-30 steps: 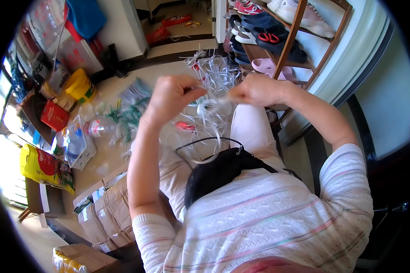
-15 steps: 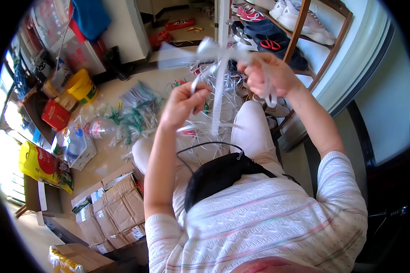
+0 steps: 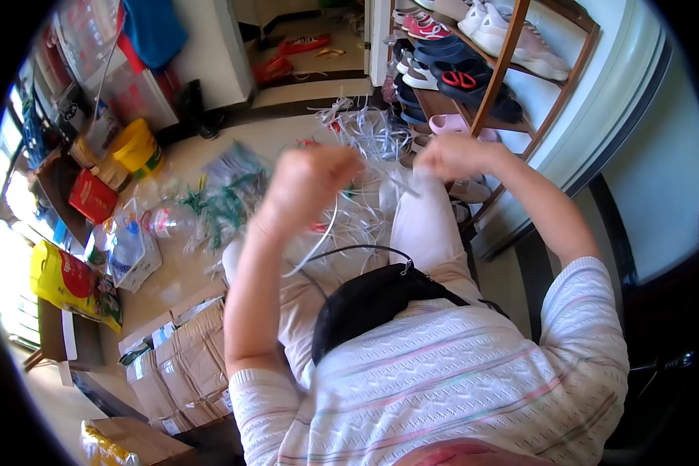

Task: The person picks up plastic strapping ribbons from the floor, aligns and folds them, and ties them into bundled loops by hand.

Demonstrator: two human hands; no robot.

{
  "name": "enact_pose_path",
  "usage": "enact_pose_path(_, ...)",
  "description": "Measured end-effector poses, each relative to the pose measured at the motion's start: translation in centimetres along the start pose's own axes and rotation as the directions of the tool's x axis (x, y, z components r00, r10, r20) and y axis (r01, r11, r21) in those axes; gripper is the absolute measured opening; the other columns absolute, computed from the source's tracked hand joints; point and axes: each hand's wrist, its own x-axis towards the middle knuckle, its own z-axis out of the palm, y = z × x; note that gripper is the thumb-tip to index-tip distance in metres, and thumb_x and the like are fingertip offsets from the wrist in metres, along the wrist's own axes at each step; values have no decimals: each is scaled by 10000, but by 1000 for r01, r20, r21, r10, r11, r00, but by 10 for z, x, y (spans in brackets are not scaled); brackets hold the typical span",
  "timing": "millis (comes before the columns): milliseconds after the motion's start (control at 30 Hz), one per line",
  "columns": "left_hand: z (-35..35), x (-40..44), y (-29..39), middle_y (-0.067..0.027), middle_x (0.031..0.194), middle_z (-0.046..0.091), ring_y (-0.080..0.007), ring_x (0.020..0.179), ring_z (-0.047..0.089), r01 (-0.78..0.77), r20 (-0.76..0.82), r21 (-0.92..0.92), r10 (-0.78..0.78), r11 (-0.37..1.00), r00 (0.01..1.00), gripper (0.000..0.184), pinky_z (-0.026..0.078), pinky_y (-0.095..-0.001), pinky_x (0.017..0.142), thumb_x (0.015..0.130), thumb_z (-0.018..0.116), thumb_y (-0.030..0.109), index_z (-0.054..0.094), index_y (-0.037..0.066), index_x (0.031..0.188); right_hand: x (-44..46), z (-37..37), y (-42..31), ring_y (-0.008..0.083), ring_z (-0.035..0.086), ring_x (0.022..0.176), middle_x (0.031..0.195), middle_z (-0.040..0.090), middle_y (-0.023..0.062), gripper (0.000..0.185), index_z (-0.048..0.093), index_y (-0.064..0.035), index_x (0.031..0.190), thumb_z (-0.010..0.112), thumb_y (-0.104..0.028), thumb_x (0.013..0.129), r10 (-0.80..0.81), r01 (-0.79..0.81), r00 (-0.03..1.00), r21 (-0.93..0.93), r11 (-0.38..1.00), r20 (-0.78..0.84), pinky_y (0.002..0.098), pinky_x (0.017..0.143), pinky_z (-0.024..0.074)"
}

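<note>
My left hand [image 3: 314, 180] is raised in front of my left knee, blurred by motion, its fingers closed. A thin white plastic strap [image 3: 325, 242] curves down from it toward my lap. My right hand [image 3: 449, 158] is held above my right knee with its fingers curled in. A short blurred piece of white strap [image 3: 400, 180] shows beside it, between the two hands. On the floor beyond and between my legs lies a tangled heap of white strap strips [image 3: 373, 136].
Green and clear plastic strips [image 3: 221, 198] lie left of the heap. Farther left are a plastic bottle [image 3: 172, 220], a white basket [image 3: 138, 260] and a yellow bucket [image 3: 137, 147]. Flattened cardboard [image 3: 190, 357] is near my left elbow. A shoe rack [image 3: 501, 66] stands at right.
The wide loop of white strap held up between my hands is gone from there. Both hands have shifted, the right one lower, and a thin strap now trails from the left.
</note>
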Motion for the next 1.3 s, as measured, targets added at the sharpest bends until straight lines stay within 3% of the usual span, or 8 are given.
enact_pose_path(167,28,3,-55,56,687,571,-10,591,465,243,17,-502,-272,830,962,197,378,-194,507,858,575,205,644,27,901,-20,-45,-40,45,473,443,623,587,-13,212,645,-42,914,544,-222,867,-85,449,893,871,201,-441,153,409,326)
enact_pose_path(300,73,-1,-11,-82,705,627,-104,592,575,62,5,-45,-62,997,998,206,428,-272,533,810,608,156,610,56,990,37,-27,29,171,529,473,636,611,98,187,638,-75,889,574,-236,816,-1,107,620,83,991,-785,305,473,440)
enact_pose_path(433,33,5,-24,-173,681,602,-275,611,602,7,-43,-122,-12,993,999,115,477,-324,573,760,631,130,636,44,836,12,-1,1,185,566,557,656,610,110,138,639,-77,848,615,-186,767,-2,-3,997,70,998,74,287,570,457)
enact_pose_path(633,57,2,-20,64,576,415,-33,500,357,383,235,-621,-303,684,923,299,287,-193,446,865,540,316,611,45,969,9,-39,-31,48,497,573,662,576,-18,170,637,-51,924,560,-186,856,-17,354,935,928,119,-355,210,520,410)
enact_pose_path(767,84,4,-15,-44,567,508,-71,504,448,120,68,-183,-109,976,992,249,380,-251,482,829,577,246,595,46,977,46,2,3,241,589,587,640,599,114,127,632,-77,874,584,-166,797,80,16,644,118,993,-761,352,544,447)
enact_pose_path(900,23,7,-19,-96,649,596,-97,591,553,179,249,-17,-169,984,954,201,437,-287,553,808,604,184,630,48,955,11,-4,-13,256,601,638,721,620,142,136,630,-46,826,578,-163,782,79,-83,992,48,995,94,350,616,462)
enact_pose_path(1100,64,9,-28,-21,590,558,-143,564,525,456,304,-680,-345,575,888,345,417,-286,547,854,550,347,608,13,920,5,-28,-41,39,505,552,622,566,-21,226,627,-7,845,511,-197,888,-36,273,962,938,213,-272,196,485,394)
enact_pose_path(1300,62,15,-1,-158,723,591,-330,700,583,87,177,189,-121,978,977,146,462,-353,631,778,556,141,603,54,886,34,16,-1,307,478,532,637,555,169,209,559,-31,754,592,-233,795,53,-120,875,-109,987,-482,336,529,428)
